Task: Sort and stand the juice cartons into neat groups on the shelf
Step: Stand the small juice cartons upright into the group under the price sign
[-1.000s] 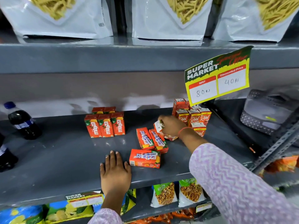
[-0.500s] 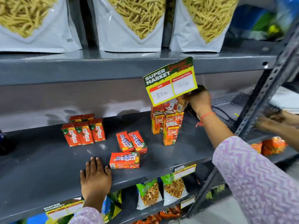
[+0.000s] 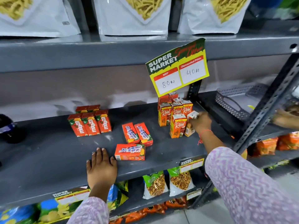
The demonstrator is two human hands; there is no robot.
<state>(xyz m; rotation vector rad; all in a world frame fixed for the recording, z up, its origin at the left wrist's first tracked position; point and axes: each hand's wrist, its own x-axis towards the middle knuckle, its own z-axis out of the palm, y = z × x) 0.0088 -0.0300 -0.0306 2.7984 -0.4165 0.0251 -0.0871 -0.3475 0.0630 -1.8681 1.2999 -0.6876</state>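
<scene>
On the grey shelf [image 3: 48, 159], a group of red Maaza cartons [image 3: 89, 124] stands upright at the left. Three more cartons lie flat in the middle: two side by side [image 3: 137, 133] and one [image 3: 130, 151] nearer the front edge. At the right, orange Real cartons [image 3: 175, 115] stand in a cluster. My right hand [image 3: 200, 122] is closed on one Real carton [image 3: 191, 125], held slightly tilted at the cluster's right side. Flat on the shelf near the front edge, my left hand [image 3: 102, 168] rests with fingers spread, just left of the lying carton.
A yellow price sign [image 3: 178, 68] hangs above the Real cartons. A dark bottle [image 3: 9, 128] stands at far left. A slotted upright post [image 3: 265, 109] and a grey basket [image 3: 237, 101] are at the right, with another person's hand [image 3: 284, 118] there. Snack bags fill the shelves above and below.
My right hand took a carton from the middle, swung up to the right behind the price sign, and has come down beside the Real cluster holding it. The left hand stayed put.
</scene>
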